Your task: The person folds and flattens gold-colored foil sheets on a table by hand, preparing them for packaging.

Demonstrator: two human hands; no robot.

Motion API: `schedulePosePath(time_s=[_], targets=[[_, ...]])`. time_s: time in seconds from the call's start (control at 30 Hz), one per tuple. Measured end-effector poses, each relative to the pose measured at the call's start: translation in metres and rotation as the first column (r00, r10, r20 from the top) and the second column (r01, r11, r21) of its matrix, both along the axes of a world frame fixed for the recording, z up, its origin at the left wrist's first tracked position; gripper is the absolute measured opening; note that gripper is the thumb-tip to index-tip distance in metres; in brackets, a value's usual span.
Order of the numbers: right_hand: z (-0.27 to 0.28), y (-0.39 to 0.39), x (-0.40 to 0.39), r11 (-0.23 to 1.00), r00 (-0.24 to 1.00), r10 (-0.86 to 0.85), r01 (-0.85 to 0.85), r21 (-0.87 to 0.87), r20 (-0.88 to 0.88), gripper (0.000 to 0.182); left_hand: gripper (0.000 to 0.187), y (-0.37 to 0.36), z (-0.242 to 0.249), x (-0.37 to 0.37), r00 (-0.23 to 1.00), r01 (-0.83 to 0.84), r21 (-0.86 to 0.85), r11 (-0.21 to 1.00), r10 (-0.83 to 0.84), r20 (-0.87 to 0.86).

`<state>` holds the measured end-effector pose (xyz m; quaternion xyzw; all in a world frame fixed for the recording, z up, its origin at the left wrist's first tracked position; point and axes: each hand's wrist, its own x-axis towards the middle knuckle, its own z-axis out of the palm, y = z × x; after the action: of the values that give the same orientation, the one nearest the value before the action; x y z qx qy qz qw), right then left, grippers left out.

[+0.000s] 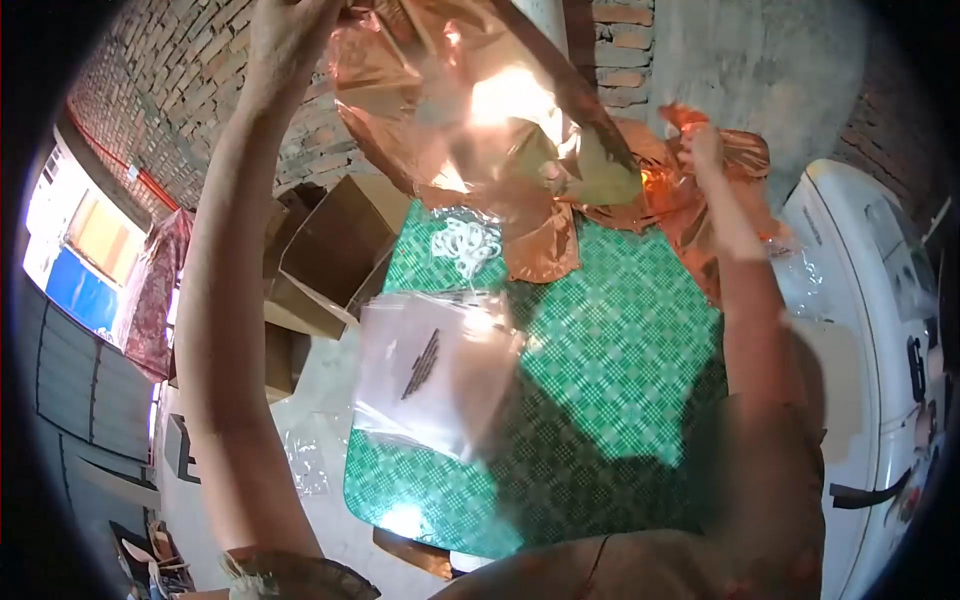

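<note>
Shiny copper-coloured foil (430,110) hangs raised over the far side of the table, its folds catching bright light. My left hand (305,8) is at the top edge, at the foil's upper left corner, with its fingers mostly cut off by the frame. At the right, my right hand (702,148) is closed on a crumpled part of the foil. A stack of clear plastic bags (450,400) lies on the green patterned table (610,350). Behind the bags is a small pile of white rings (467,245) in clear plastic.
Open cardboard boxes (335,245) stand left of the table. A white appliance (850,230) lies along the right side, with a dark strap near it. Brick wall (180,80) rises behind. Clear plastic (305,460) lies on the floor at left.
</note>
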<state>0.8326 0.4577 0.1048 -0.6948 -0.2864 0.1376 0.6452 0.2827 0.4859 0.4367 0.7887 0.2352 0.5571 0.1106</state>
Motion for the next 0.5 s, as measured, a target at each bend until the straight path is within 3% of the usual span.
schedulePosePath(time_s=[0.07,0.13,0.17,0.23,0.37,0.4,0.47,0.5], targets=[[0.045,-0.039,-0.026,0.996,0.992,-0.094,0.094,-0.003,-0.085,0.035,0.043,-0.018,-0.008,0.011,0.999,0.051,-0.034,0.998,-0.05,0.015],[0.075,-0.064,-0.05,0.963,0.979,0.179,-0.194,-0.185,-0.096,0.034,0.041,-0.057,-0.015,0.023,0.996,0.091,0.018,0.996,-0.091,0.0],[0.078,-0.074,-0.064,0.903,0.961,0.269,-0.272,-0.332,-0.054,0.033,0.04,-0.069,-0.018,0.026,0.995,0.101,0.023,0.995,-0.1,-0.025],[0.09,-0.094,-0.084,0.779,0.888,0.438,-0.452,-0.434,-0.138,0.035,0.035,-0.088,-0.005,0.03,0.988,0.142,0.03,0.989,-0.14,-0.068],[0.114,-0.142,-0.12,0.546,0.529,0.643,-0.824,-0.153,-0.554,0.04,0.03,-0.156,-0.006,0.033,0.978,0.108,0.111,0.988,-0.085,-0.192],[0.122,-0.153,-0.136,0.476,0.462,0.676,-0.868,-0.139,-0.574,0.042,0.029,-0.16,-0.008,0.032,0.957,0.276,0.259,0.926,-0.239,-0.164],[0.145,-0.174,-0.166,0.302,0.378,0.762,-0.926,-0.228,-0.525,0.047,0.027,-0.196,0.0,0.021,0.96,0.193,0.261,0.946,-0.128,-0.247],[0.146,-0.18,-0.174,0.372,0.453,0.753,-0.892,-0.258,-0.478,0.048,0.026,-0.212,0.002,0.009,0.946,0.164,0.228,0.96,-0.088,-0.312]])
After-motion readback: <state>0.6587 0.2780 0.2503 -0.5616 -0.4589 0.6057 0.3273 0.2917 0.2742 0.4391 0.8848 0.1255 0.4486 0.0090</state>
